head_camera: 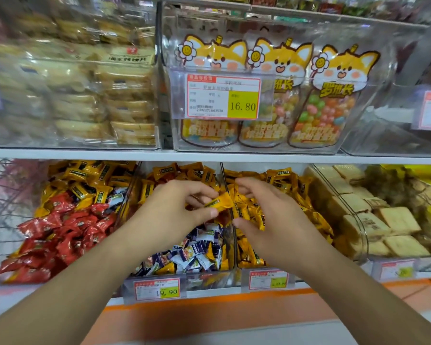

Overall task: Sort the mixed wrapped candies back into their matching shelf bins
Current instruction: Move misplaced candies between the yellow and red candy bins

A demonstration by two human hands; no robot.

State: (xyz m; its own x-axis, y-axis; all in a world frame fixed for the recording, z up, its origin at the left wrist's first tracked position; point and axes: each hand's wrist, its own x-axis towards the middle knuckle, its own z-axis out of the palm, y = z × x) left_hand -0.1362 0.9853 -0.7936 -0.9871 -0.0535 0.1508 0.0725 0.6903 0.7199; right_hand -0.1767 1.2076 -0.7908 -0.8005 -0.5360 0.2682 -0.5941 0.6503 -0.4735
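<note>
Left hand [182, 207] pinches a yellow wrapped candy [219, 202] at frame centre, long axis tilted up-right, just above the clear divider [228, 195]. All-yellow clear bin [266, 266] lies immediately right. Right hand [261, 215] nearer it, fingers loose, holding nothing visible.
</note>
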